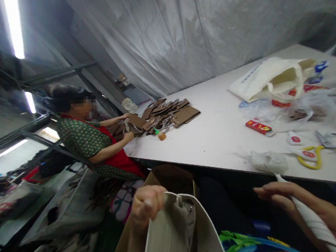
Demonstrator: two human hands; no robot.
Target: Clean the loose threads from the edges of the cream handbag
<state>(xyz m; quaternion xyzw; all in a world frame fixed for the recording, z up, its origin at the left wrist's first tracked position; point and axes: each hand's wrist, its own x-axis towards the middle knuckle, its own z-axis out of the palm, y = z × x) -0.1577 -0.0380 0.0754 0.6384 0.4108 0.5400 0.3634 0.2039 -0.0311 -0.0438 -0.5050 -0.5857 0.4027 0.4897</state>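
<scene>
My left hand is closed on the upper rim of a cream-coloured bag. The bag's mouth faces up, and a grey inner flap with a small metal piece shows inside. Off to the right, apart from the bag, my right hand grips a slim pointed tool wrapped in white. Its tip points up and left, close to a crumpled clear plastic lump at the table's edge. What kind of tool it is cannot be made out.
Yellow-handled scissors, a red box, plastic bags and a white tote bag lie on the white table. At left a co-worker handles brown pieces near a green-capped bottle. A brown carton stands below.
</scene>
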